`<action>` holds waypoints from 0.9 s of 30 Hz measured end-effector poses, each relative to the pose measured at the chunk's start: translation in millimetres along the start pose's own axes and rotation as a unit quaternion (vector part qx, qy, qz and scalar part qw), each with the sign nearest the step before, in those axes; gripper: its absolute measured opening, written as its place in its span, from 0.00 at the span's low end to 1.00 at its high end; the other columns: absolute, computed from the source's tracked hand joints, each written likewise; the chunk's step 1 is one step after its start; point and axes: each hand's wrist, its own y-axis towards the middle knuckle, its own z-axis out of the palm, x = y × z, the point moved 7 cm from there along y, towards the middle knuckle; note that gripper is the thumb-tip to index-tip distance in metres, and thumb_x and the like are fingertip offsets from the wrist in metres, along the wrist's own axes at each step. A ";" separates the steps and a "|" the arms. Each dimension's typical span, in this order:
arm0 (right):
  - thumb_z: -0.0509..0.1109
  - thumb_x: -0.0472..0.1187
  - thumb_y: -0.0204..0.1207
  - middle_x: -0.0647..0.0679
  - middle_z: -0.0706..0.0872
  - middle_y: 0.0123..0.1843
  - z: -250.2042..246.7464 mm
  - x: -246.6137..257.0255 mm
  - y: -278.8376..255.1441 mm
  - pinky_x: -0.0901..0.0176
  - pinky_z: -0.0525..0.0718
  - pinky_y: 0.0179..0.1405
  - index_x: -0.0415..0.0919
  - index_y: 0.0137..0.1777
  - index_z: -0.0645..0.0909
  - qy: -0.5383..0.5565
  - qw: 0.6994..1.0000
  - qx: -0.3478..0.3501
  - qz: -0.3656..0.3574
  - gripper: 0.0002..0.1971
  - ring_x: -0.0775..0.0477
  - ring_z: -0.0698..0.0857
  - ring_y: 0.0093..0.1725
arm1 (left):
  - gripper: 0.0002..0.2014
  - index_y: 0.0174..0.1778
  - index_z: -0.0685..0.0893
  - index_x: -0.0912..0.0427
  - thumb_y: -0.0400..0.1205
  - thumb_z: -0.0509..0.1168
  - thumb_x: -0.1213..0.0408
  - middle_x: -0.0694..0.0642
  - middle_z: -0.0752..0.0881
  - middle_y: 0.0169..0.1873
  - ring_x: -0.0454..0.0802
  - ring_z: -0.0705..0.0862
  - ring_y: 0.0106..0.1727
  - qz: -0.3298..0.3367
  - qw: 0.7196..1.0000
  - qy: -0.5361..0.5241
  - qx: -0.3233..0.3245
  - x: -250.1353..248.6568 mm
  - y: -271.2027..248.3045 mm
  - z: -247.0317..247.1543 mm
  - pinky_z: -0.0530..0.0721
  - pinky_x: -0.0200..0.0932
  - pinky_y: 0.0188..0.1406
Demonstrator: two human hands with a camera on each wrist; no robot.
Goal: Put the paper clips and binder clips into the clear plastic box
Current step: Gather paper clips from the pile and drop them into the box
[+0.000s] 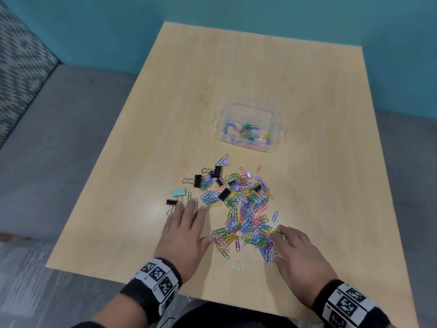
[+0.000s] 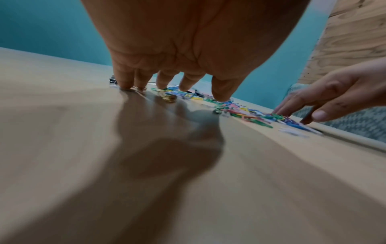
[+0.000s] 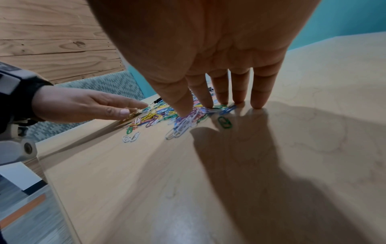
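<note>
Left hand (image 1: 183, 235) flat on table (image 1: 307, 91), right hand (image 1: 299, 253) spread — fingertips touching paper clips (image 1: 248, 221)

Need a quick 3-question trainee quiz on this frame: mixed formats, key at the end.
1. True or false: the clear plastic box already holds some paper clips.
2. Multiple choice: the light blue binder clip lies (A) inside the box, (B) at the left edge of the clip pile, (C) under the right hand.
3. Fill in: the left hand and right hand lie with fingers ____ on the table, either side of the pile.

Key: 1 true; 2 B; 3 spread flat.
</note>
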 end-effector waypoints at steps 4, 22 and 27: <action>0.65 0.50 0.69 0.44 0.80 0.66 -1.0 0.2 -0.7 0.46 0.87 0.50 0.44 0.65 0.77 -0.002 1.000 0.007 0.000 0.24 0.40 0.78 0.64 | 0.34 0.78 0.67 0.55 0.79 0.46 0.39 0.62 0.64 0.79 0.69 0.61 0.78 -0.005 1.000 0.009 -0.022 16.2 -2.6 -9.0 0.69 0.66 0.72; 0.59 0.51 0.70 0.44 0.80 0.67 -3.8 1.1 -2.5 0.46 0.87 0.51 0.45 0.66 0.76 0.005 0.999 0.042 0.013 0.24 0.39 0.78 0.65 | 0.33 0.76 0.68 0.59 0.81 0.48 0.40 0.66 0.67 0.77 0.68 0.65 0.76 -0.014 0.999 0.011 -0.031 5.1 -36.9 1.4 0.73 0.63 0.70; 0.64 0.48 0.69 0.42 0.79 0.68 -2.7 3.8 -4.7 0.46 0.86 0.56 0.44 0.68 0.72 0.017 0.999 0.042 0.026 0.26 0.38 0.77 0.66 | 0.35 0.79 0.63 0.59 0.82 0.46 0.40 0.67 0.63 0.79 0.70 0.58 0.79 -0.028 0.999 -0.002 -0.019 10.2 -30.3 4.7 0.69 0.64 0.73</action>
